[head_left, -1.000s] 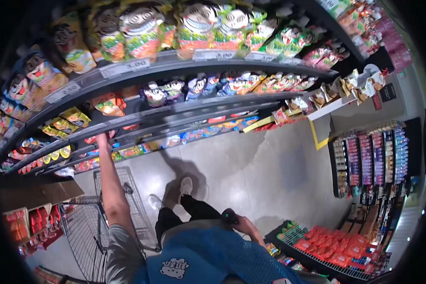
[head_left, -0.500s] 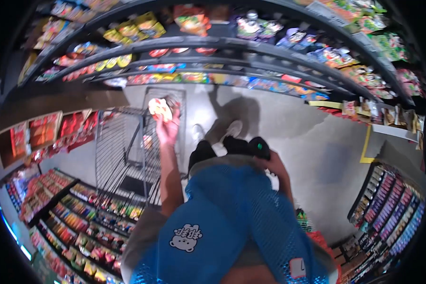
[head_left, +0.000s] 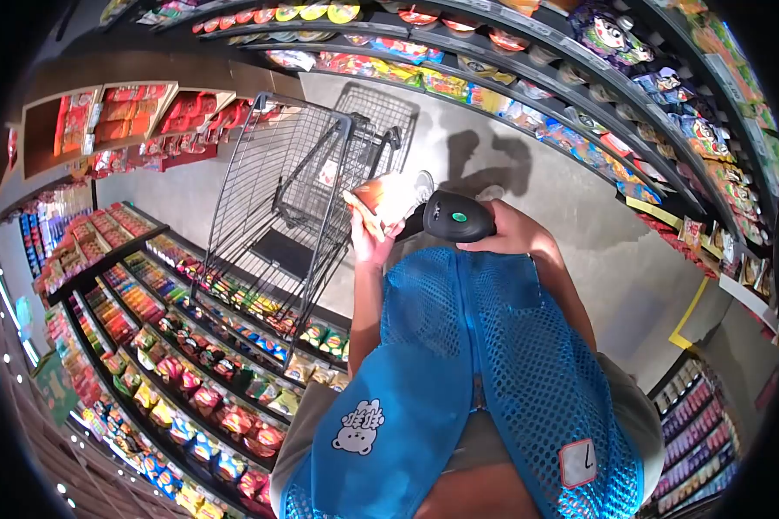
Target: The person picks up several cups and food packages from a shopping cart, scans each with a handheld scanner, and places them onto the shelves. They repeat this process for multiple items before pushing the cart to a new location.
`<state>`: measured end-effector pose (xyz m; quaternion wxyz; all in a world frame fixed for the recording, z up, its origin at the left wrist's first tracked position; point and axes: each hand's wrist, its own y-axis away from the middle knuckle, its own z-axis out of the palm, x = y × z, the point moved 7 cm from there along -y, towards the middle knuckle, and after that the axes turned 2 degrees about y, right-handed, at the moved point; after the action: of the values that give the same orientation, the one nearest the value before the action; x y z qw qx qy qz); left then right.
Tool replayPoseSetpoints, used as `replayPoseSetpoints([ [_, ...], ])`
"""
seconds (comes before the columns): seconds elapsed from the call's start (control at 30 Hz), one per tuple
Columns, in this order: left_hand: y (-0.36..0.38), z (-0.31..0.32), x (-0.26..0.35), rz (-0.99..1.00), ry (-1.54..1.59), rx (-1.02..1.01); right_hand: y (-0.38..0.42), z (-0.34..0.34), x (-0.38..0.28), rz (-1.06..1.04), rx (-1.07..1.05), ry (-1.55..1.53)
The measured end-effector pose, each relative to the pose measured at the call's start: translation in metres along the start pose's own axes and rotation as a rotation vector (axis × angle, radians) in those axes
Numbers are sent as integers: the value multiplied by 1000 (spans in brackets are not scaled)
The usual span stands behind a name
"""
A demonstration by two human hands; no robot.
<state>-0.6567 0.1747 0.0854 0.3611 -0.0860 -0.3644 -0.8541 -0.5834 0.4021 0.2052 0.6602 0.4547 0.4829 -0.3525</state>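
My left hand (head_left: 372, 240) is closed around a snack packet (head_left: 384, 199), orange and cream-white and brightly lit, held up in front of my body. My right hand (head_left: 521, 232) grips a black handheld barcode scanner (head_left: 460, 218) with a green mark on top. The scanner's head is just right of the packet, with a small gap between them. To the left of my left hand stands a wire shopping cart (head_left: 348, 130) with a black panel (head_left: 286, 253) at its near end. A small pale item (head_left: 329, 173) shows through its wires.
Shelves of bagged snacks (head_left: 493, 108) curve across the front and right. A tiered snack rack (head_left: 225, 381) lies at left, below wooden bins of red packets (head_left: 130, 112). At right are another product rack (head_left: 697, 415) and yellow floor tape (head_left: 691, 316).
My left hand has brought the packet from over the cart in toward my body. My right hand has raised the scanner beside it. The view has shifted and turned.
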Motion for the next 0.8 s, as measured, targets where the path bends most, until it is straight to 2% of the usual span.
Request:
replayPoseSetpoints([
  [0.1, 0, -22, 5, -28, -39, 87, -7, 12, -7, -8, 66, -48],
  [0.23, -7, -32, 19, -78, -25, -38, -22, 30, -15, 94, 38, 78],
  [0.3, -12, -41, 28, -63, 8, -31, -31, 37, -28, 128, 95, 62],
  [0.33, -14, -44, 34, -48, 11, -57, -37, 41, -32, 52, 52, 33],
  [0.43, -14, -44, 56, -37, 25, -75, -55, 55, -34, 17, 36, 91],
  [0.47, -19, -58, 61, -53, 23, -61, -60, 60, -39, 8, 83, 46],
  [0.63, -26, -104, 90, -83, 108, -8, -91, 86, -44, -8, 3, 99],
  [0.7, -28, -121, 106, -40, 110, -26, -101, 92, -39, 93, 27, 39],
  [0.73, -32, -129, 118, 10, 135, -54, -105, 94, -39, 90, 70, 70],
  [0.77, -37, -136, 130, 58, 162, -84, -105, 94, -30, 184, 73, 142],
  [0.8, -44, -139, 146, 119, 198, -10, -106, 94, -32, 191, 109, 186],
])
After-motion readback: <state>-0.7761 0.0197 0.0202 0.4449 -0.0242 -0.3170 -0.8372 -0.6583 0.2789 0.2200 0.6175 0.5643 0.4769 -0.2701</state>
